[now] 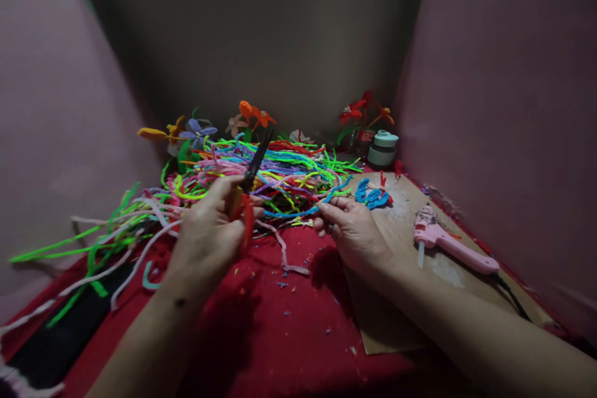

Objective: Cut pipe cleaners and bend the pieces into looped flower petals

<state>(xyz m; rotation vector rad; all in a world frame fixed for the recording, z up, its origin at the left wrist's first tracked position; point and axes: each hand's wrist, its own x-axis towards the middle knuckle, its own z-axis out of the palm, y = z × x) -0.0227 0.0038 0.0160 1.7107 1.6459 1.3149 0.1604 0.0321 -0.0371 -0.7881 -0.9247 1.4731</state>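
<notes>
Left fingers (224, 191) curled tight through the red handles of the scissors (255, 163); the dark blades point up and away over the pile (284, 169), and we cannot tell whether they are parted. Right fingers (334, 208) pressed together, pinching one end of a blue strand (298, 211) that runs leftward, low over the near edge of the pile, toward the left hand (209, 233). The right hand (357, 235) rests at the edge of a board (410, 249). We judge the strand very light, fuzzy enough not to slip, and soft to bend yet likely to keep a kink; best held close to the point being worked, since a long free end would droop. Count: one pair of scissors, one blue strand in hand, and two or three curled blue pieces (373, 198) on the board, overlapping so we cannot be sure. The pile is far too tangled to count: greens, pinks, purples, yellows, reds, with long green and pale strays trailing left. One pink glue gun (450, 244) lies on the board, well apart from the hands, cord running off right. One pale lidded tub (383, 148) stands at the back. Finished flowers (252, 113) stand behind the pile, roughly six, some hidden. Small clippings dot the red cloth (289, 329).
</notes>
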